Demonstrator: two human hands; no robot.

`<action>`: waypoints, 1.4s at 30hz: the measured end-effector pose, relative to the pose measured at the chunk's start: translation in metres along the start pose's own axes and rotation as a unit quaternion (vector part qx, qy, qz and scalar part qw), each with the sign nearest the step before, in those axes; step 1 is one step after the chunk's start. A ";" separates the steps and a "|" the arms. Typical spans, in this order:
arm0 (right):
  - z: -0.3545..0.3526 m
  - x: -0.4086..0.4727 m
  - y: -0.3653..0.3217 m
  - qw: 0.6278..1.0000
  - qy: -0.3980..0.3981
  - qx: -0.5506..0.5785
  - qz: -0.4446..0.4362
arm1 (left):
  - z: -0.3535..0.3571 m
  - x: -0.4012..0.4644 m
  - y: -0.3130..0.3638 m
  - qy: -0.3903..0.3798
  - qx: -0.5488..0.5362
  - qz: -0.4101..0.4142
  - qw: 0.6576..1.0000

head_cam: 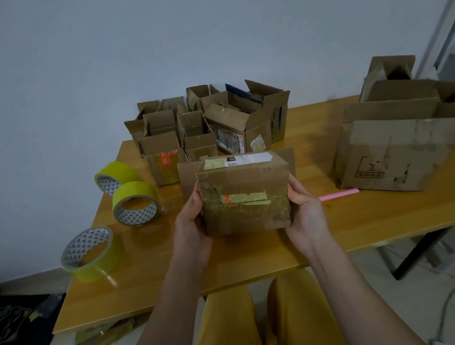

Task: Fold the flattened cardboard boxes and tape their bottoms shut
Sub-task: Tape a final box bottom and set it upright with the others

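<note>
A small folded box (pixel 245 195) is held above the front middle of the tabletop (pixel 358 217), gripped from both sides: the left hand (pixel 191 223) clasps its left end with fingers curled round the edge, and the right hand (pixel 305 210) clasps its right end likewise. The face turned toward the camera carries a taped seam with yellowish tape and an orange label scrap; a white label sits on the upper face. Three yellow tape rolls lie left of the box: one near the front edge (pixel 90 253), one beside the left hand (pixel 135 203), one behind that (pixel 113 176). A cluster of open boxes (pixel 207 125) stands at the back against the wall. Larger open boxes (pixel 399 144) occupy the right side. A pink stick (pixel 339 194) lies on the tabletop just right of the right hand.
</note>
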State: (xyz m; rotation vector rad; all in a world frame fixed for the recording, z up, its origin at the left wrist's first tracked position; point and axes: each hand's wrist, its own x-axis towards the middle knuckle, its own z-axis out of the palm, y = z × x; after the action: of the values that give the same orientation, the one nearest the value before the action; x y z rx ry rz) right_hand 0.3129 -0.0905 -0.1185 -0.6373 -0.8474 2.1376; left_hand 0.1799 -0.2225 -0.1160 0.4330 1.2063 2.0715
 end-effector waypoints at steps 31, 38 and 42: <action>0.002 -0.011 -0.003 0.989 -0.007 -0.108 -0.097 | 0.006 -0.013 0.006 0.106 0.172 0.153 0.967; 0.008 -0.012 -0.019 0.965 -0.033 -0.202 -0.161 | 0.002 -0.021 0.045 -0.033 0.164 0.189 0.968; 0.003 -0.007 -0.009 0.914 -0.019 -0.382 -0.134 | 0.003 -0.030 0.045 -0.014 0.206 0.117 0.971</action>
State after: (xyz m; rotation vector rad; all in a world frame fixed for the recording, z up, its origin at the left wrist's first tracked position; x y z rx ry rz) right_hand 0.3191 -0.0928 -0.1085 -0.7982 -1.7119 1.5308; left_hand 0.1850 -0.2573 -0.0743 0.8288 1.6401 1.9896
